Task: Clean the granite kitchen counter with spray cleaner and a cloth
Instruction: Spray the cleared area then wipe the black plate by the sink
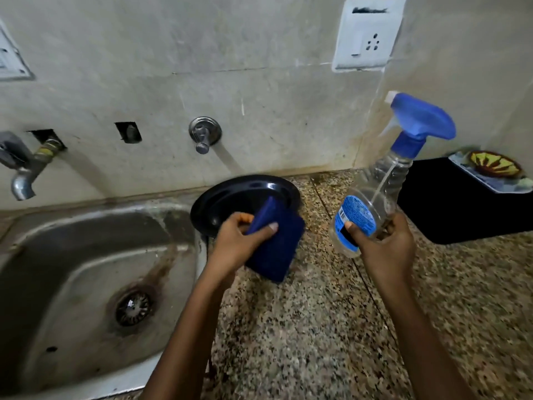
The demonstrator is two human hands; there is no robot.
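One blue cloth [274, 249], pinched by the left hand [239, 243] fingers over the granite tabletop [317, 327]. One spray bottle [383, 180], right hand [386, 249] fingers wrapped around its base. One black plate [230, 194] behind.

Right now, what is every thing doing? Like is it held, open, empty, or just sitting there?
left hand: grips the blue cloth.
blue cloth: folded, held over the counter.
right hand: grips the spray bottle low down.
spray bottle: tilted, lifted, almost empty.
black plate: leaning against the wall.
sink: no water standing, stained.
tap: no water running.
granite counter: bare and speckled.
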